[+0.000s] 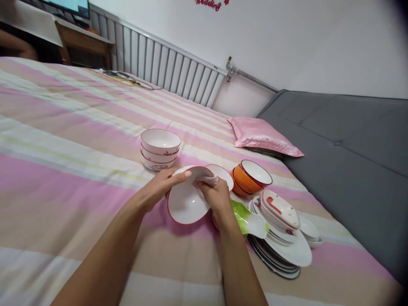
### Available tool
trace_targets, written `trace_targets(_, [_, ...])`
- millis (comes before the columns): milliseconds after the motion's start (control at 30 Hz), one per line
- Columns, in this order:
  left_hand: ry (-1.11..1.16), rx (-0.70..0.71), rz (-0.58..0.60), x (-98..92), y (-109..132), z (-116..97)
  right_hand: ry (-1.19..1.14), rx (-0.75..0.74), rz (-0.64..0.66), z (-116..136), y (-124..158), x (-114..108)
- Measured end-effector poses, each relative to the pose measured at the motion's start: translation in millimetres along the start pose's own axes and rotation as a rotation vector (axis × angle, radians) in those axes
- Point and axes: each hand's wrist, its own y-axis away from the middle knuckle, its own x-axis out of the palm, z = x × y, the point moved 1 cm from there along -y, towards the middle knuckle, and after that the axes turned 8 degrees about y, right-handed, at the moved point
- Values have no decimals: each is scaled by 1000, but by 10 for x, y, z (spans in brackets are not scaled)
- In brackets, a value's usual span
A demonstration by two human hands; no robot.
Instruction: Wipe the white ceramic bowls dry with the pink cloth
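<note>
A white bowl with a red rim (186, 202) is tilted toward me above the striped bed. My left hand (161, 189) grips its upper left rim with thumb and fingers closed. My right hand (216, 195) presses a pink cloth (208, 180) against the bowl's upper right edge, fingers curled round it. A stack of three red-rimmed white bowls (160, 148) stands just behind the left hand. Another white bowl (223, 174) lies behind the right hand.
Two nested orange bowls (250, 176) sit to the right. A pile of plates and small dishes (280, 238) with a green leaf-shaped dish (247, 216) lies by my right forearm. A pink pillow (261, 136) rests near the grey headboard (350, 140). A radiator (165, 63) lines the wall.
</note>
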Motion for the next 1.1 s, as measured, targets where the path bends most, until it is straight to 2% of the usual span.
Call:
trace_targets(133, [-12,17,-71,-7,7,1,-260,187,-35,36,-12,26])
trace_targets(267, [65,75,-84,-6,-11,8,-531,343,-117,69,-45,72])
trace_targets(400, [98,189,-70,58,-44,34,-742,446,-112,93,-39,172])
trace_targets(500, [-4,293,-83,141,-60,62,-860,527,-89,141,12,258])
trace_targets(600, [-214,429,-132,209,-74,100,-922,523,-56,208,82,329])
trace_targets(700, [-381,543,-203,229,-87,128,-925,452,-56,266,154,383])
trace_targets(867, [-437,631,-338,193,-79,105,-860,336,-88,375,239,405])
trace_targets(1000, [-452,710,-352,191,-62,88,-807,331,-145,428,229,362])
trace_targets(1100, [-446,711,-340,202,-56,94,-771,293,-171,408,184,322])
